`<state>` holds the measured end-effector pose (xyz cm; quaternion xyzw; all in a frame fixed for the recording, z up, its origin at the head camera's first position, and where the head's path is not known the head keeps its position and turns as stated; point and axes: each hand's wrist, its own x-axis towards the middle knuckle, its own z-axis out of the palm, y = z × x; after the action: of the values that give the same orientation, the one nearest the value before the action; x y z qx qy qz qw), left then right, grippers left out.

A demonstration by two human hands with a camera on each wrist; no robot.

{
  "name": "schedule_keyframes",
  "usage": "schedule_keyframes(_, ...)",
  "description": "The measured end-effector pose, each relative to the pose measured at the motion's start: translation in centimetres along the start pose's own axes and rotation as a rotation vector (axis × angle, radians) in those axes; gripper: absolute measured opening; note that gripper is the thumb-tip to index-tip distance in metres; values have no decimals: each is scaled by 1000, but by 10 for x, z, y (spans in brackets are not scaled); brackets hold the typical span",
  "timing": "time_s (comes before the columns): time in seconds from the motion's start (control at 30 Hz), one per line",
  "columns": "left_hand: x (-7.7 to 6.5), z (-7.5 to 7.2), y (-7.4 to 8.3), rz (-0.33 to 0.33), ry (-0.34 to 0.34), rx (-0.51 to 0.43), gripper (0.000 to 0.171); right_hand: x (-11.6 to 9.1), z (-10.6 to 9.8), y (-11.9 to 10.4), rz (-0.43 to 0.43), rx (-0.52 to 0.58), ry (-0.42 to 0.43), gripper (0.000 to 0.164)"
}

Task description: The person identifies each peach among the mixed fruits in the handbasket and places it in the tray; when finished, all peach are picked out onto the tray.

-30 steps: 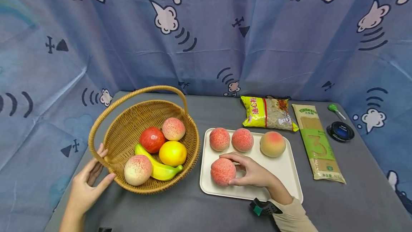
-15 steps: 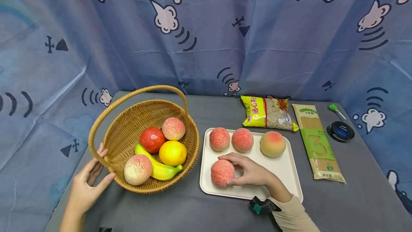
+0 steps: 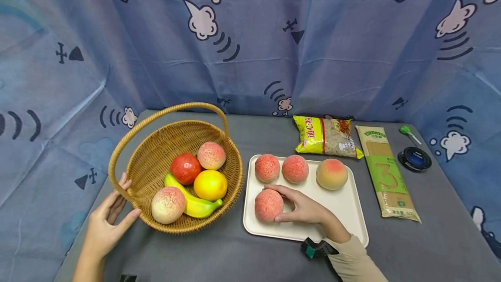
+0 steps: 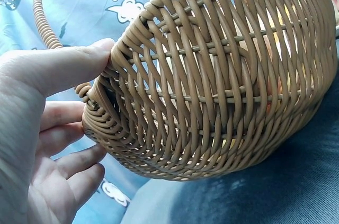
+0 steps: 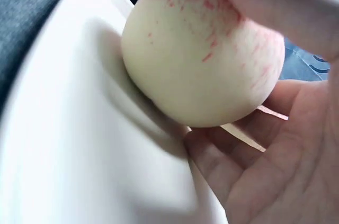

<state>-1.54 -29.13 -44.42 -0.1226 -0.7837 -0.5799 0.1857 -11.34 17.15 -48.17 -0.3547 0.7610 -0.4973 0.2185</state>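
In the head view, my right hand point(image 3: 303, 207) grips a pink speckled peach point(image 3: 268, 206) between thumb and fingers over the front left of the white tray point(image 3: 344, 225). The right wrist view shows that peach point(image 5: 196, 60) pale underneath, close to the tray surface; whether it touches is unclear. At the tray's back lie two pink peaches point(image 3: 267, 168) point(image 3: 295, 169) and a yellow-red peach point(image 3: 332, 174). My left hand point(image 3: 105, 225) holds the wicker basket point(image 4: 212, 75) by its left rim, at the handle's foot, thumb in front and fingers behind.
Inside the basket lie a red apple point(image 3: 185, 168), a yellow lemon-like fruit point(image 3: 210, 185), a banana point(image 3: 201, 208) and two peaches point(image 3: 168, 205) point(image 3: 211, 156). Behind the tray is a yellow pasta bag point(image 3: 326, 136). A noodle packet point(image 3: 387, 173), a round black tin point(image 3: 415, 159) and a green-headed stick point(image 3: 409, 133) lie right.
My right hand and the gripped peach have shifted slightly left and up in the head view. The left hand and basket stay in place.
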Motion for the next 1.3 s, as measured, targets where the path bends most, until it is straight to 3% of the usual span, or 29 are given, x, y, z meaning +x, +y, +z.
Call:
schedule_keyframes(0.23,0,0,1,-24,0,-6,67,0,0,4,-20,79,-2,76)
schedule_keyframes(0.5,0,0,-1,1,-4,-29,66,-2,-1,0,-60,-13,75,74)
schedule_keyframes(0.7,0,1,-2,34,-5,-50,65,-3,-3,-10,-82,15,119,73)
schedule_keyframes(0.8,-1,0,-2,33,-5,-48,65,-4,-5,-18,-83,16,136,74)
schedule_keyframes(1.03,-1,0,-1,37,-7,-15,66,3,-11,-46,-186,-41,164,72)
schedule_keyframes(1.3,-2,1,0,-4,-2,40,69,31,-21,-85,-228,-110,150,70)
